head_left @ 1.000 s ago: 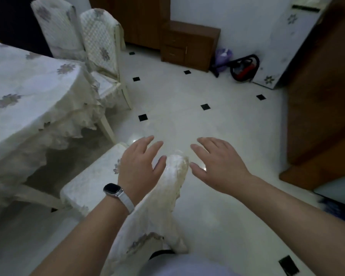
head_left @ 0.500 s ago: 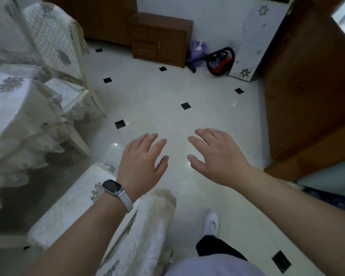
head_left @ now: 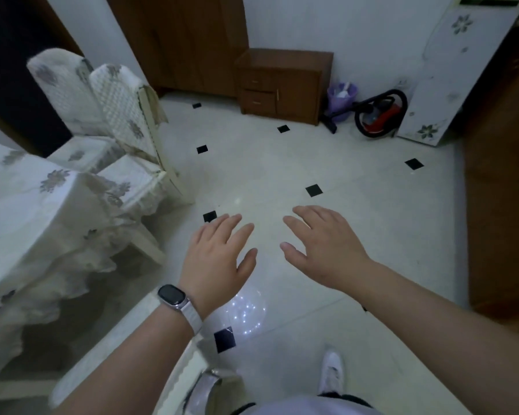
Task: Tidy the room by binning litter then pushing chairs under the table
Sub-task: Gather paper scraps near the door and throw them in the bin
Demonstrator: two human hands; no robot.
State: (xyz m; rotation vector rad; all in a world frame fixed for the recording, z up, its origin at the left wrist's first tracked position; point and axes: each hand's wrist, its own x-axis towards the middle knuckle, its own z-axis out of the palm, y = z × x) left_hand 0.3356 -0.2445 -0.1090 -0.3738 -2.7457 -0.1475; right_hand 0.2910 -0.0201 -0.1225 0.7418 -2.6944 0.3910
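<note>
Left hand (head_left: 219,259), right hand (head_left: 321,250): outstretched, empty

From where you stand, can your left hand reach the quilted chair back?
Probably not yet. The left hand hovers open over the floor; the quilted chair back stands farther ahead. Nothing blocks the way, but a step closer seems needed.

Left hand (head_left: 219,259) and right hand (head_left: 321,250), fingers straight, above tiled floor (head_left: 357,220).

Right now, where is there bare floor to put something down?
The floor is bare between the chairs and the cabinet. Crowded: the corner with the bin and vacuum, and around the table.
</note>
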